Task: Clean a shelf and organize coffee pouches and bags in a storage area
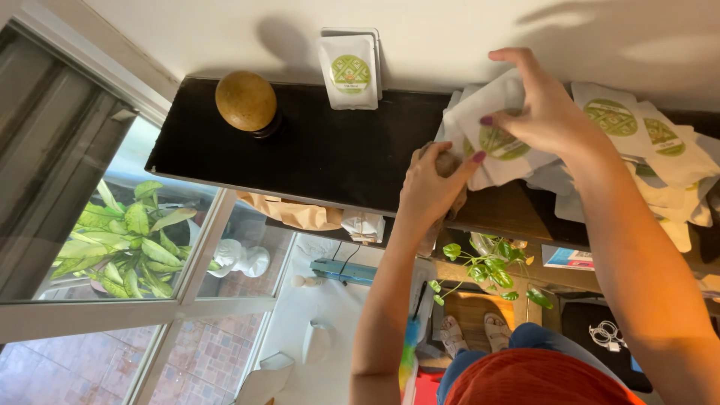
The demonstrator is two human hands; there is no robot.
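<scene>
Hands at a dark shelf [315, 154], seen from above. A bunched cloth [447, 163] is clenched in the left hand [429, 187] at the shelf's front edge. Beyond it, a white pouch with a green round label [495, 124] is pinched by the right hand [544, 109] atop a loose pile of like pouches [652, 161]. The pouch is judged light, limp and smooth; its upper edge is best gripped. One pouch [349, 71] stands upright against the far wall, beside a round yellowish ball [246, 100].

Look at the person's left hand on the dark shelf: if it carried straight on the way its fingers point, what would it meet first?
Probably the white pouches that the right hand holds; the left hand already nearly touches them, though depth is unclear.
</scene>
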